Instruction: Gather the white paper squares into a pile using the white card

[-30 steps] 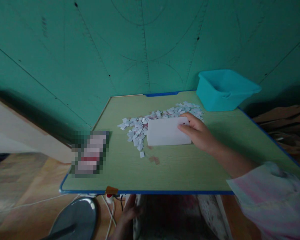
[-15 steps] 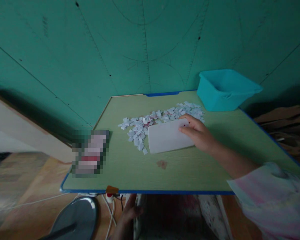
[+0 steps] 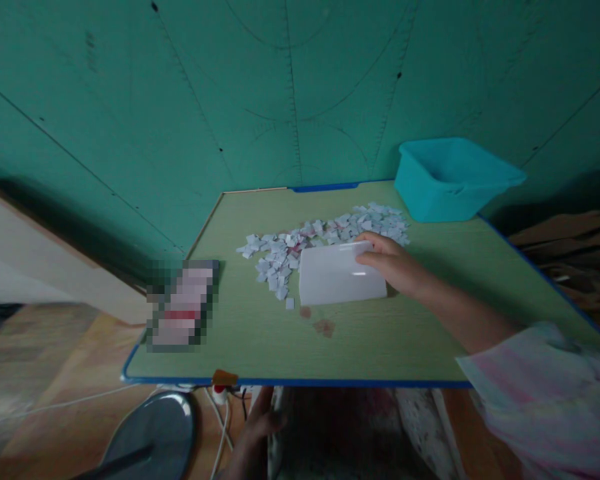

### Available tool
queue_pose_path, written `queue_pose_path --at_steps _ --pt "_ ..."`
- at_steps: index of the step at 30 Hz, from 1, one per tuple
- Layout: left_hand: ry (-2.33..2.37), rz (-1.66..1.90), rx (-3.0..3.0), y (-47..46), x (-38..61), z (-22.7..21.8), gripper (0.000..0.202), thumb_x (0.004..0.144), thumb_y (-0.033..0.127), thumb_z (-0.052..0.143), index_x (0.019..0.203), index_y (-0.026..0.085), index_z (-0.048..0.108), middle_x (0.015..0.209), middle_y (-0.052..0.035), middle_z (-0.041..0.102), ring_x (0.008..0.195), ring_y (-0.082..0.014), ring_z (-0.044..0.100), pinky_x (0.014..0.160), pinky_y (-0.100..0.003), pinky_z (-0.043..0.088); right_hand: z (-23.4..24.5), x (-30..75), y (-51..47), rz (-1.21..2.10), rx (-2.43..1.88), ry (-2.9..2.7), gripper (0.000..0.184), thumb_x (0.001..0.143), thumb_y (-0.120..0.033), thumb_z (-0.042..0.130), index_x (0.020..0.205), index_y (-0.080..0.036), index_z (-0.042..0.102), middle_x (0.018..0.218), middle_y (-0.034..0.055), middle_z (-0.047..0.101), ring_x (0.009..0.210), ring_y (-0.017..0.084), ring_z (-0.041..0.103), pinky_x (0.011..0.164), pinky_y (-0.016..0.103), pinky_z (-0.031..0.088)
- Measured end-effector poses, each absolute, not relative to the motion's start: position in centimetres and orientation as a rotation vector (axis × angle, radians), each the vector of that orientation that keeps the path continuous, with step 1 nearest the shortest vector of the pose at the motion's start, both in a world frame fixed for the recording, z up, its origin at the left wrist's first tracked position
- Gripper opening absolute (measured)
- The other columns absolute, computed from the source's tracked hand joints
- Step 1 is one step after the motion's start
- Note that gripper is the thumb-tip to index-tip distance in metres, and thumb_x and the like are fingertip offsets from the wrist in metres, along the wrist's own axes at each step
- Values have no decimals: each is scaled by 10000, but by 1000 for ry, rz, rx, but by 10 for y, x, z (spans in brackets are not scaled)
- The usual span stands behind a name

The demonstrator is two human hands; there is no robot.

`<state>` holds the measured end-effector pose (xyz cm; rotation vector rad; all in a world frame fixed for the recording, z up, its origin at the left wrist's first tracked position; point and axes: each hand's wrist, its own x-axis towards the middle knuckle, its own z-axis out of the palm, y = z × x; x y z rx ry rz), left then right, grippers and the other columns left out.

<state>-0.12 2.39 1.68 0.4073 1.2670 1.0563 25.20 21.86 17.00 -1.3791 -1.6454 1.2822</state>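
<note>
The right hand [image 3: 393,267] lies over the middle of the table [image 3: 380,347], its forearm slanting in from the near right corner, fingers closed on the right end of a white card [image 3: 340,280]. The left hand [image 3: 260,427] hangs below the near edge (fingers loosely curled, dimly seen).

There is one counter [image 3: 380,347]. One teal tub [image 3: 450,180] stands at its far right corner. One white card [image 3: 337,283] is near the middle, with one right hand [image 3: 397,267] at its edge. One left hand [image 3: 260,423] shows below the counter's front edge, which makes two hands. The small white paper pieces [image 3: 325,233] lie in one long scatter, too many and too small to count. Two reddish stains [image 3: 324,327] mark the counter in front of the card. One blurred-out rectangular item [image 3: 183,307] sits at the left corner. One round grey object [image 3: 155,433] shows below.
</note>
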Motion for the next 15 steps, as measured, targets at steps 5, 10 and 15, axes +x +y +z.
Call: queue_pose_path --at_steps 5,10,15 --pt "1310 1086 435 22 -6 7 664 408 142 749 1059 222 647 721 -18 742 969 -297 634 740 -313 523 174 253 220 1227 -1382 -1585 84 689 -242 506 755 -216 460 640 -27 483 567 122 467 489 242 307" --pt "1355 1101 470 20 -9 -11 505 366 96 744 842 261 716 813 9 759 959 -263 641 771 -277 520 171 251 218 1494 -1372 -1699 99 675 -222 527 745 -212 458 616 -26 486 536 114 462 473 233 306" --pt "1458 1190 512 10 -27 -19 425 364 131 742 767 265 723 981 -37 746 1214 -353 479 963 -389 427 171 252 216 1663 -1272 -1755 131 682 -227 548 781 -204 465 666 -28 507 572 107 490 511 223 336"
